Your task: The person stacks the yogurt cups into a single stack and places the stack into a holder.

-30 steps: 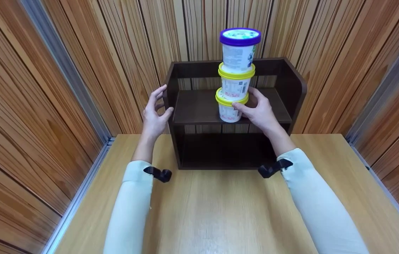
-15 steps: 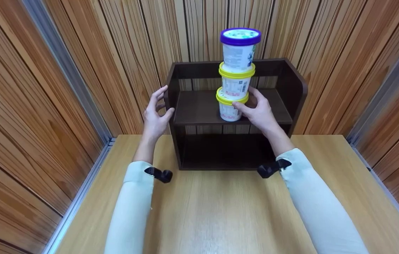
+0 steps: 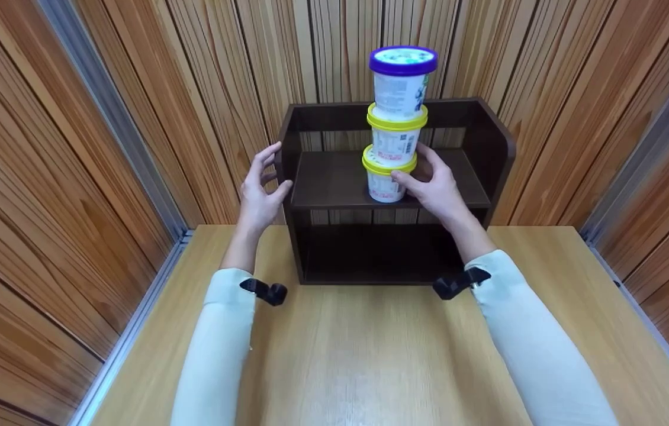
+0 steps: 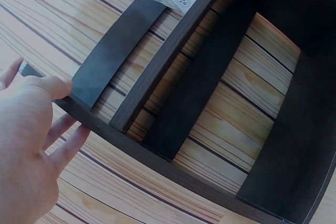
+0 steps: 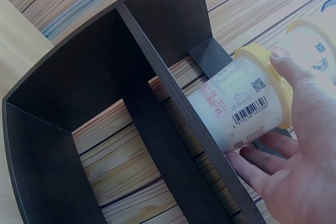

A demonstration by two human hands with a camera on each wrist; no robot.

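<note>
On the upper board of a dark brown two-level shelf (image 3: 334,177) stands a stack of three white tubs. The bottom tub (image 3: 385,188) and middle tub (image 3: 392,142) have yellow lids; the top tub (image 3: 399,92) has a purple-blue rim. My right hand (image 3: 438,186) grips the bottom tub near its lid, thumb in front and fingers behind. In the right wrist view, a barcode shows on that bottom tub (image 5: 241,103). My left hand (image 3: 262,192) holds the shelf's left side panel, the thumb (image 4: 55,86) inside and fingers outside.
A light wooden table (image 3: 346,355) carries the shelf. Wood-plank walls (image 3: 222,77) stand close behind and on both sides, with metal strips at the corners. Small black wrist cameras (image 3: 456,284) sit on the sleeves.
</note>
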